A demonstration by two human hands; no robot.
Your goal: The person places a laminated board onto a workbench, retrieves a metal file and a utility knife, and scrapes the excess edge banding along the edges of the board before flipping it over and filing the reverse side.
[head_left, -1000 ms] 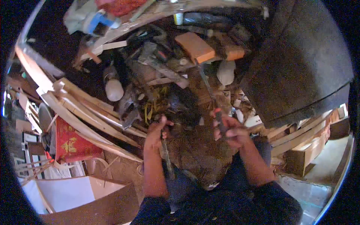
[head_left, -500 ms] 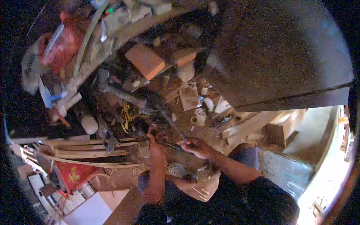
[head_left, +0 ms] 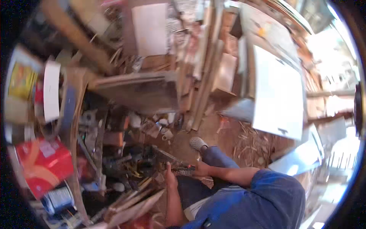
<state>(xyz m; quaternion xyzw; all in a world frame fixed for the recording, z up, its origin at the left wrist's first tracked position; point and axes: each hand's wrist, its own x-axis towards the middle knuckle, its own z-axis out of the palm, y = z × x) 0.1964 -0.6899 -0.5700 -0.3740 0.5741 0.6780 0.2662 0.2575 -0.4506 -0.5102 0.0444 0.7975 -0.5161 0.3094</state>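
Observation:
My right hand (head_left: 202, 168) is closed around the end of a long thin dark tool (head_left: 176, 159) with a small orange-red spot near the grip. Its far end points up and to the left; blur hides its exact kind. Just left of it, my left hand (head_left: 170, 176) has the thumb up and the other fingers curled. What those fingers hold is too blurred to make out. Both hands are low in front of my body, over dark cluttered tools. A light shoe with holes (head_left: 197, 143) shows on my foot beyond them.
Long wooden strips (head_left: 207, 80) stand ahead, beside a large white panel (head_left: 276, 93). A wooden board (head_left: 137, 91) lies across the middle. Wood shavings (head_left: 251, 143) cover the floor on the right. A red box (head_left: 44, 166) sits at left; loose planks (head_left: 137, 206) lie at lower left.
My view has swung to the right, bringing the white panel and wooden strips into sight. My hands stay close together, with the thin tool still in the right.

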